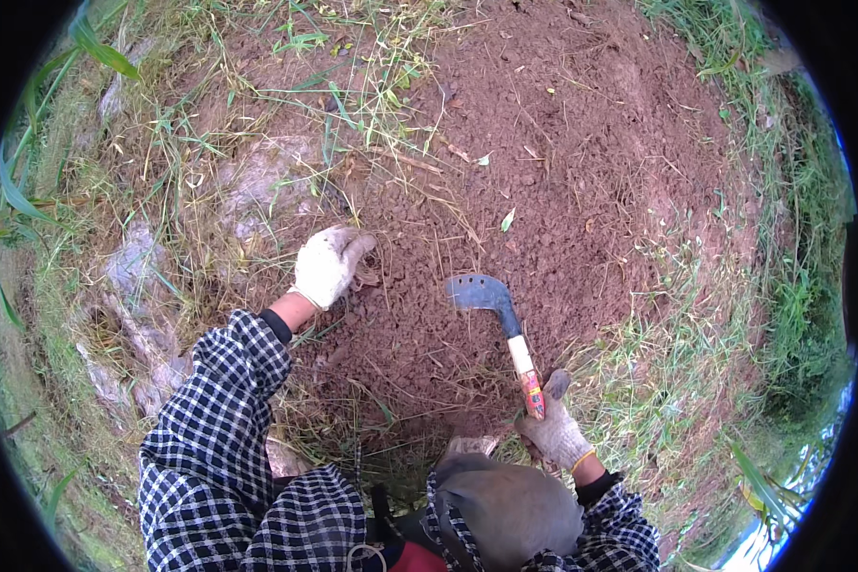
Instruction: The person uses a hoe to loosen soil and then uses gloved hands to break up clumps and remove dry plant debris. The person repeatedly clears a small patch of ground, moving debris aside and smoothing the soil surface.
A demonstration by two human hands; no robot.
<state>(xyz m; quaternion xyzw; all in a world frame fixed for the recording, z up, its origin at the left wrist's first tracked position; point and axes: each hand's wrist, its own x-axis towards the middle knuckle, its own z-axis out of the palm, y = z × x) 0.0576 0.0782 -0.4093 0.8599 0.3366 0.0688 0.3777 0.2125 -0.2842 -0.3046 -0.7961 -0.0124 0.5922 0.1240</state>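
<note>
My right hand (556, 434), in a knitted work glove, holds a sickle by the end of its handle (520, 356), which is pale with a printed red and yellow wrap. The sickle's dark, curved metal blade (480, 292) has several small holes and points left over the reddish-brown soil (429, 336). To the left, my left hand (329, 266) wears a whitish glove and reaches down to the ground beside dry grass stems (368, 273). Its fingertips are turned down and partly hidden, so whether they grip any stems cannot be told.
Grey rocks (134, 261) poke through the grass on the left. Cut or wilted grass (379, 93) lies across the soil ahead. Taller green growth (801, 314) lines the right edge, and long leaves (21, 189) hang in from the left. My covered knee (511, 500) is close below the sickle.
</note>
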